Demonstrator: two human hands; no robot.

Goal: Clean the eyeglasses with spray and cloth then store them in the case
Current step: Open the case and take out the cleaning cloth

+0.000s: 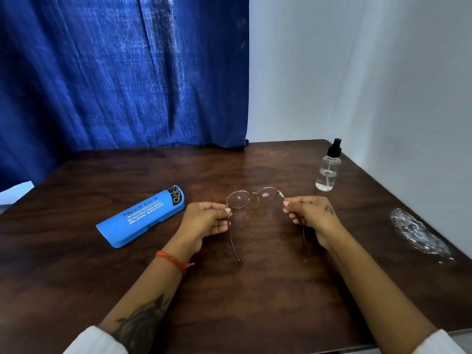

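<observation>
Glasses held unfolded just above the table, left hand and right hand each pinching a temple near its hinge, probably keeping fingers off lenses, between closed case and spray; no cloth visible.

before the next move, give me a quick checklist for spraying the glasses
1. Glasses held: ok, left hand and right hand each pinch a temple, arms unfolded.
2. Spray bottle upright, apart from the hands: ok.
3. Liquid in bottle: ok, some shows.
4. Free hand for the bottle: not ok, both busy.
5. Cloth: cannot tell, none plainly in view.
6. Case: shut on the table, ok for now.
</observation>
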